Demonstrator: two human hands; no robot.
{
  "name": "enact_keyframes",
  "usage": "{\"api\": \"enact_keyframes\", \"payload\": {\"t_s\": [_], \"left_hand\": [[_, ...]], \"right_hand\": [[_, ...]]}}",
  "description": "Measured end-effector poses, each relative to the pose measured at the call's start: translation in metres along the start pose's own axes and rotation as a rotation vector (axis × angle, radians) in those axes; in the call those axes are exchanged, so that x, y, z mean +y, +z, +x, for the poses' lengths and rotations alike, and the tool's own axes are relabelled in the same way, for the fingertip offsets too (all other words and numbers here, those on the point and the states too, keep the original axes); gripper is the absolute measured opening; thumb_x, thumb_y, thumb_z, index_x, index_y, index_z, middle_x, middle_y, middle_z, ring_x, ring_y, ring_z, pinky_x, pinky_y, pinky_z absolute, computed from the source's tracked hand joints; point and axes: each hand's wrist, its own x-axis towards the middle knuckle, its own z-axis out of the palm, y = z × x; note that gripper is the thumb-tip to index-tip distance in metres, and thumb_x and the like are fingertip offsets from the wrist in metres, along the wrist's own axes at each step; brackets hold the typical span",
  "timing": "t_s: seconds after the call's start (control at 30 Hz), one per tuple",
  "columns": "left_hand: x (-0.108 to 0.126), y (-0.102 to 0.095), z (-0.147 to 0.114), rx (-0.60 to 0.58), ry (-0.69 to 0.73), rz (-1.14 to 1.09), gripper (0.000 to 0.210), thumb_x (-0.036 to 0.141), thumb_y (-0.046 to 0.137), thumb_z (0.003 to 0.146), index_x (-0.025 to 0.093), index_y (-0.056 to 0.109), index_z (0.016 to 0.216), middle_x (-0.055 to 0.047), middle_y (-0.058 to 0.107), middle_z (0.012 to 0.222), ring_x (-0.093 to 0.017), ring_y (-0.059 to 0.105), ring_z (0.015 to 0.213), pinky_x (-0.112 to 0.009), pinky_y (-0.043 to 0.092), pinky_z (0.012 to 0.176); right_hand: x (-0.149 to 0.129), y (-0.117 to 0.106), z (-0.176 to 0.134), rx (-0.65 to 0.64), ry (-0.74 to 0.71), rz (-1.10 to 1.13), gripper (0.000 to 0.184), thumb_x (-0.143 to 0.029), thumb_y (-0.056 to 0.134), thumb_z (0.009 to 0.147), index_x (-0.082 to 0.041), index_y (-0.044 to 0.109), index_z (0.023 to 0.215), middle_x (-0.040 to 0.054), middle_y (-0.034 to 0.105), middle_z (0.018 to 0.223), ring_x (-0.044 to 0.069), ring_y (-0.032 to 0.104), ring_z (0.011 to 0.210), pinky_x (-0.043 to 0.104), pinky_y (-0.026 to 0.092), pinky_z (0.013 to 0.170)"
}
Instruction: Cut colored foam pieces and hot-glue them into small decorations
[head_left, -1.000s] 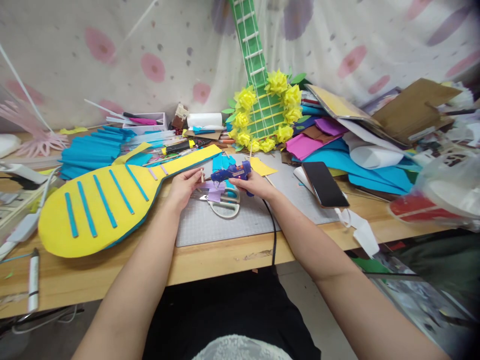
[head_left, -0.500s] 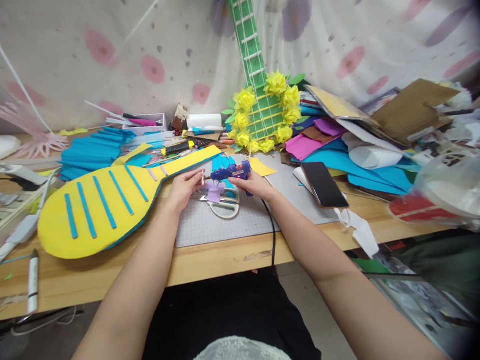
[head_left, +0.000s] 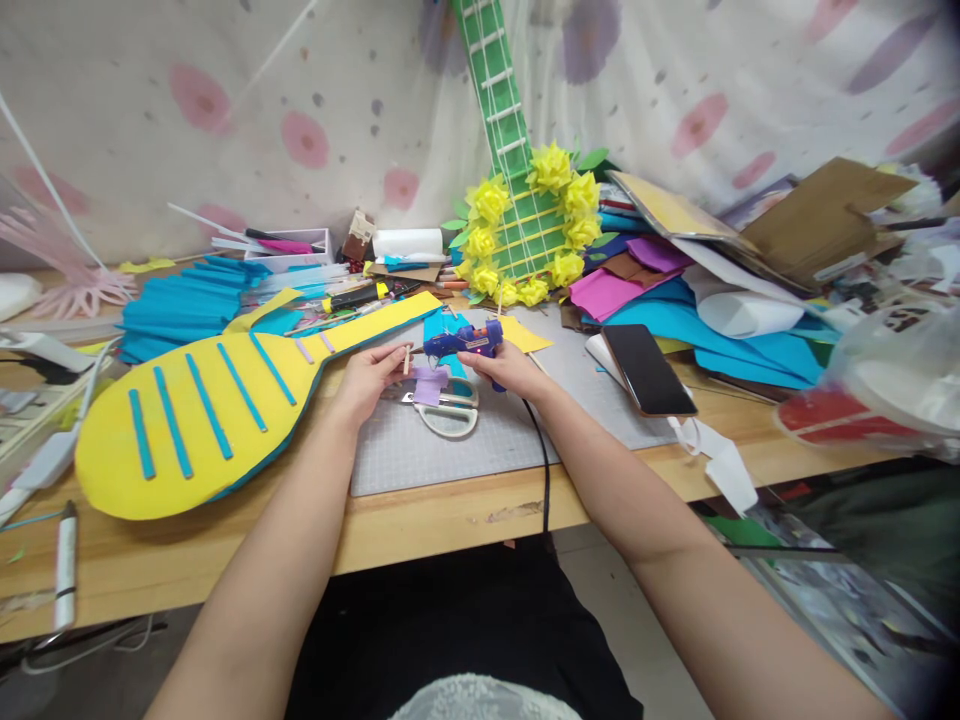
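Desk edge [head_left: 450, 538] well apart, left hand [head_left: 366, 380] pinches strip [head_left: 407, 361], right hand [head_left: 514, 370] grips glue gun [head_left: 476, 341].

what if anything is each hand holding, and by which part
The right hand holds a blue glue gun by its handle. The left hand pinches a small pale strip; exactly where along it is too small to tell.

The 2 bare arms [head_left: 300, 520] are stretched forward and angled inward, elbows [head_left: 656, 555] set well apart. The left hand [head_left: 365, 382] is turned inward, its fingers [head_left: 386, 358] brought together in a pinch. The right hand [head_left: 516, 370] is curled into a grip, its thumb [head_left: 474, 361] pointed leftward. A gap is left between the 2 hands.
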Motion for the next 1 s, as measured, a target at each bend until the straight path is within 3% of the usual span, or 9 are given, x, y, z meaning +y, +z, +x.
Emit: {"api": "enact_keyframes", "payload": {"t_s": [0.53,0.73,1.0], "left_hand": [[0.0,-0.002,-0.0018,-0.065,0.021,0.051,0.032,0.034,0.076,0.057,0.013,0.072,0.081,-0.005,0.067,0.072,-0.01,0.057,0.06,-0.025,0.05,0.063],[-0.0009,-0.0024,-0.0014,-0.064,0.008,0.045,0.033,0.033,0.076,0.056,0.013,0.072,0.082,-0.005,0.067,0.072,-0.011,0.057,0.059,-0.025,0.049,0.062],[0.0006,-0.0014,-0.0028,-0.062,0.011,0.058,0.035,0.035,0.076,0.056,0.012,0.072,0.081,-0.005,0.065,0.067,-0.011,0.057,0.058,-0.026,0.048,0.062]], "right_hand": [[-0.0002,-0.0021,0.0003,0.042,0.08,-0.003,0.041,-0.056,0.059,0.068,-0.019,0.045,0.059,-0.005,0.041,0.048,0.008,0.036,0.047,0.024,0.029,0.048],[0.0012,-0.0009,0.0005,0.056,0.015,0.036,0.04,-0.057,0.062,0.066,-0.019,0.047,0.064,-0.0055,0.041,0.049,0.009,0.037,0.049,0.024,0.032,0.05],[0.0002,-0.0021,-0.0003,0.044,0.041,-0.014,0.041,-0.056,0.061,0.067,-0.019,0.045,0.06,-0.0051,0.042,0.047,0.008,0.037,0.048,0.023,0.032,0.048]]}}
